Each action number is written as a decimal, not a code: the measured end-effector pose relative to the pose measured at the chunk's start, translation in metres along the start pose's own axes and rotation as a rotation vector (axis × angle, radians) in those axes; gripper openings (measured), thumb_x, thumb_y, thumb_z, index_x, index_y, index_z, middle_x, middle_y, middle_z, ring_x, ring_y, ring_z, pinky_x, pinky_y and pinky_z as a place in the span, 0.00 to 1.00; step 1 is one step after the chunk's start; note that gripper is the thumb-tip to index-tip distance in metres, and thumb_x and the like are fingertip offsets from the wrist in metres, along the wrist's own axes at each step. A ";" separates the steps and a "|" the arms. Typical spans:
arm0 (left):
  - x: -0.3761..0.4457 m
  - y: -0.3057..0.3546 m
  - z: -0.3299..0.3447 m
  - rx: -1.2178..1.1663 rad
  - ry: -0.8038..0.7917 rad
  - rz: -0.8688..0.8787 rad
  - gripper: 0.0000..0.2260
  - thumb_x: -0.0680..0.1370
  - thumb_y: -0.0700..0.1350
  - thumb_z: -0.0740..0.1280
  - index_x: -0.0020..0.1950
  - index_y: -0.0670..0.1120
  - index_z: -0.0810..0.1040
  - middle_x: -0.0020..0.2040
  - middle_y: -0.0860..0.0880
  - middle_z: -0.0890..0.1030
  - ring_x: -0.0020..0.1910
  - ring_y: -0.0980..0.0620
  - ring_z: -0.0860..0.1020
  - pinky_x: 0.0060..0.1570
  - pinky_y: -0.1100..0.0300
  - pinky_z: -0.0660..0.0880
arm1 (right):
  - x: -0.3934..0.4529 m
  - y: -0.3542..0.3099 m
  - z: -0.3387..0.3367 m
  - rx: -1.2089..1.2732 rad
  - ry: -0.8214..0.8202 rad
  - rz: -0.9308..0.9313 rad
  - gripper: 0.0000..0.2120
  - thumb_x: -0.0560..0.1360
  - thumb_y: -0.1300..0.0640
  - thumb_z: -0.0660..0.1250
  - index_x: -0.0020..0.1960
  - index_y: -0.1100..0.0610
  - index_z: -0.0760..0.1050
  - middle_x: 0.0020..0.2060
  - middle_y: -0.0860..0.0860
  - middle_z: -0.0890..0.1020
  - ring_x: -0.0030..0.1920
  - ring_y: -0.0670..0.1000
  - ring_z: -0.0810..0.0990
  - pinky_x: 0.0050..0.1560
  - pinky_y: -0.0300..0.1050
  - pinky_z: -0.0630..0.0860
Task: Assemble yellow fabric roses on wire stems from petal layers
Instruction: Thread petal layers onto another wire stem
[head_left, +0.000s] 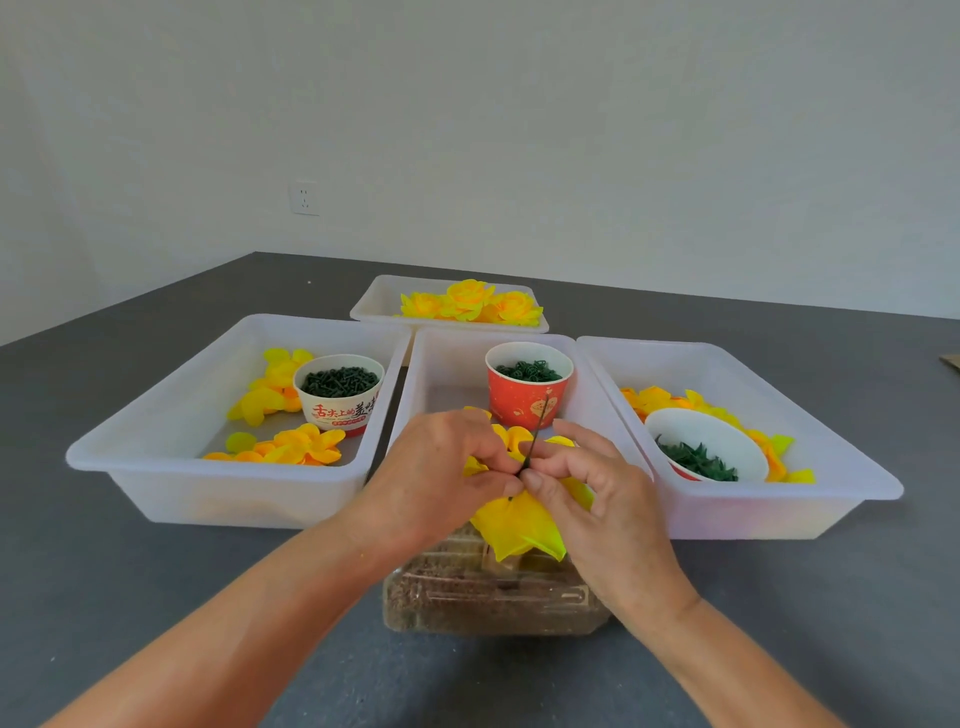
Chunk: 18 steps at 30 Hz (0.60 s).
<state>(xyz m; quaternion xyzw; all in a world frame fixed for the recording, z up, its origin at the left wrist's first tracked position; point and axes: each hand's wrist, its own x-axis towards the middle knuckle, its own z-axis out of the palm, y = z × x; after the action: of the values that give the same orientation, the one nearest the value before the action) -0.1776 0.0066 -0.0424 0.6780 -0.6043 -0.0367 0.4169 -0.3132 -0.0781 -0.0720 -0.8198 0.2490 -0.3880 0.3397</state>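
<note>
Head view: 4 white trays (171, 462), 3 cups of green parts (340, 392). Left hand (441, 470) and right hand (597, 483) grips both pinch one wire stem (535, 439) through yellow petals (519, 525).

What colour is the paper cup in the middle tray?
Red with a pale pattern, seen in the head view: paper cup holding green pieces.

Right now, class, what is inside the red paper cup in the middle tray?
The red paper cup holds small dark green pieces, heaped near the rim. Only the top layer shows; the cup wall hides whatever lies deeper.
</note>
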 end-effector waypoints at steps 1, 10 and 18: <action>0.000 0.000 0.000 0.000 0.000 0.011 0.03 0.69 0.41 0.75 0.41 0.44 0.85 0.39 0.52 0.79 0.39 0.55 0.77 0.43 0.63 0.72 | 0.001 0.001 0.000 -0.010 -0.004 -0.002 0.04 0.73 0.56 0.70 0.42 0.52 0.83 0.56 0.38 0.77 0.65 0.34 0.67 0.64 0.32 0.65; -0.006 -0.002 0.006 0.057 0.041 0.108 0.02 0.71 0.39 0.74 0.40 0.42 0.83 0.37 0.52 0.76 0.40 0.51 0.75 0.44 0.51 0.73 | -0.003 0.007 0.006 -0.021 0.046 -0.057 0.05 0.73 0.59 0.69 0.40 0.51 0.82 0.51 0.29 0.75 0.66 0.29 0.63 0.60 0.22 0.60; -0.001 -0.002 -0.011 -0.161 0.008 -0.130 0.04 0.74 0.43 0.71 0.44 0.50 0.85 0.41 0.57 0.82 0.42 0.62 0.78 0.46 0.68 0.73 | -0.004 -0.006 -0.003 0.323 0.040 0.191 0.14 0.73 0.58 0.69 0.37 0.38 0.83 0.50 0.39 0.83 0.64 0.36 0.70 0.68 0.47 0.66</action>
<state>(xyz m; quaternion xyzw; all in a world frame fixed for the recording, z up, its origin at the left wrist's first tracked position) -0.1702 0.0130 -0.0374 0.6802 -0.5524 -0.1094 0.4693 -0.3164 -0.0728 -0.0680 -0.7194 0.2666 -0.4052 0.4972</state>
